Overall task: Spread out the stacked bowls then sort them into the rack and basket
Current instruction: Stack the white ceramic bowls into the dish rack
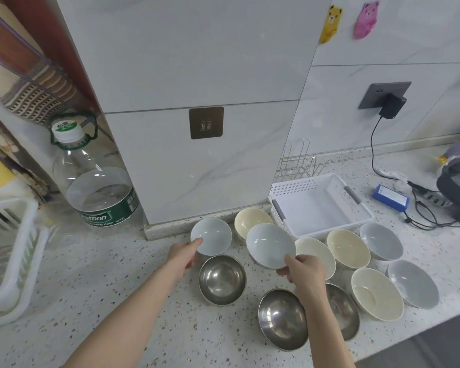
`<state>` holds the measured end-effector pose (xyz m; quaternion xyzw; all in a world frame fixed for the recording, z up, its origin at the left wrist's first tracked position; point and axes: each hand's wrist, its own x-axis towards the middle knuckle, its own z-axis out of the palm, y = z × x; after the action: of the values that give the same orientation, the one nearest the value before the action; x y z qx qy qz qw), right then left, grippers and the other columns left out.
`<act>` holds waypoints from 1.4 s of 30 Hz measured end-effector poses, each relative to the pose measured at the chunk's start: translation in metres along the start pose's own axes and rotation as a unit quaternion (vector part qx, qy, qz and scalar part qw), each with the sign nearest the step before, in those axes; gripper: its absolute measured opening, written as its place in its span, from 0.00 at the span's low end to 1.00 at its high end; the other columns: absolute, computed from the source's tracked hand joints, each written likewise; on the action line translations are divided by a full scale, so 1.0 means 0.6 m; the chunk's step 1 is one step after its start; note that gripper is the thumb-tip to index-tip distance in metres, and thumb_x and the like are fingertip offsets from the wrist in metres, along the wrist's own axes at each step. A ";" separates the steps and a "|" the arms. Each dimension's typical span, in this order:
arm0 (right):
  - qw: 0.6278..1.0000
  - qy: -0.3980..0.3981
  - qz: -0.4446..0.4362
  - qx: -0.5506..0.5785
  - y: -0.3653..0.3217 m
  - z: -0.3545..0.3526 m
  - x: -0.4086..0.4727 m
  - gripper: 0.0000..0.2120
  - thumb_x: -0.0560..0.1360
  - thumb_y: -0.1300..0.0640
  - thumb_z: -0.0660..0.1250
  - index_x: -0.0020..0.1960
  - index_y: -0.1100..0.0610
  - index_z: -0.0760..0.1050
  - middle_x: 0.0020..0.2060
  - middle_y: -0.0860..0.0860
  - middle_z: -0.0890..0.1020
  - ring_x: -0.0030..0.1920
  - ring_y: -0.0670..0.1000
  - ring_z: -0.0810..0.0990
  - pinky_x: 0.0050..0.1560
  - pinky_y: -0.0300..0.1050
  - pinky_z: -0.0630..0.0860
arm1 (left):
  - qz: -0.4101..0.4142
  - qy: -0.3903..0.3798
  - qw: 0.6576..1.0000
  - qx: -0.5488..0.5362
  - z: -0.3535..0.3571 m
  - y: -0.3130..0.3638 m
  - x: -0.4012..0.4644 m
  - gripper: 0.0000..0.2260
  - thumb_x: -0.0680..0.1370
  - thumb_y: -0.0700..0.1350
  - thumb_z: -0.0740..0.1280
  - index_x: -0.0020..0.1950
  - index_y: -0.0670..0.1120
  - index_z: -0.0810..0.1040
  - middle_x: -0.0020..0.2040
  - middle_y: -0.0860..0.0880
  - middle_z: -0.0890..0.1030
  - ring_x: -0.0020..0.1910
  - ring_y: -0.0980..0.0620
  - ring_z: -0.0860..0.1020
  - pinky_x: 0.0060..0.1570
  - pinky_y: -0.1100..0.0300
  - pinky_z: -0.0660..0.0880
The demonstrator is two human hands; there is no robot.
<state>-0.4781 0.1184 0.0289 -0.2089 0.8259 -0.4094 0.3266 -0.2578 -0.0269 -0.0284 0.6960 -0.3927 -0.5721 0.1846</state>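
Observation:
Each hand holds a pale blue-white bowl above the speckled counter. My left hand (182, 257) grips the rim of the smaller one (211, 236), thumb inside. My right hand (304, 270) pinches the near rim of the larger one (270, 245), tilted toward me. Spread on the counter lie three steel bowls (221, 280) (282, 318) (341, 310), several cream bowls (251, 221) (348, 248) (376, 293) (318, 253) and two grey bowls (381, 240) (413, 286). The white basket (311, 187) stands behind them, with the wire rack (299, 166) at the wall.
A large water bottle (96, 176) stands at the left beside a tiled pillar (202, 160). A white plastic rack (14, 251) sits at the far left. Cables, a blue box (391, 200) and a headset (457, 181) lie at the right. The counter edge runs along the lower right.

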 end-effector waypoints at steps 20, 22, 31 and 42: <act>0.992 -0.043 -0.099 -0.071 -0.027 0.053 -0.084 0.07 0.71 0.61 0.65 0.37 0.57 0.79 0.26 0.51 0.83 0.29 0.51 0.78 0.33 0.42 0.74 | 0.101 0.147 0.983 0.035 -0.131 -0.061 -0.032 0.10 0.76 0.41 0.67 0.34 0.41 0.80 0.31 0.46 0.84 0.34 0.49 0.81 0.33 0.61 0.71; 0.989 -0.063 -0.109 -0.075 -0.030 0.077 -0.100 0.08 0.71 0.61 0.65 0.36 0.61 0.80 0.26 0.53 0.83 0.28 0.52 0.77 0.32 0.42 0.72 | 0.104 0.143 0.984 0.008 -0.169 -0.072 -0.054 0.12 0.77 0.40 0.66 0.34 0.41 0.80 0.28 0.49 0.83 0.35 0.46 0.81 0.32 0.61 0.69; 0.981 -0.138 -0.125 -0.055 -0.059 0.228 -0.215 0.09 0.72 0.65 0.62 0.36 0.59 0.79 0.24 0.49 0.82 0.23 0.43 0.76 0.27 0.39 0.66 | 0.109 0.140 0.982 -0.069 -0.380 -0.108 -0.151 0.09 0.77 0.38 0.63 0.38 0.38 0.78 0.22 0.50 0.79 0.34 0.48 0.74 0.24 0.63 0.61; 0.967 -0.198 -0.161 -0.013 -0.149 0.452 -0.396 0.11 0.73 0.66 0.61 0.38 0.58 0.80 0.26 0.53 0.83 0.24 0.49 0.69 0.26 0.41 0.66 | 0.139 0.189 0.963 -0.130 -0.672 -0.168 -0.178 0.11 0.76 0.36 0.64 0.34 0.40 0.78 0.27 0.45 0.83 0.23 0.54 0.69 0.23 0.64 0.62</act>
<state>-0.1122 0.0656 0.0668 -0.4203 0.7055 -0.3965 0.4104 0.1514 0.0394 0.0818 0.7000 -0.3655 -0.4449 0.4225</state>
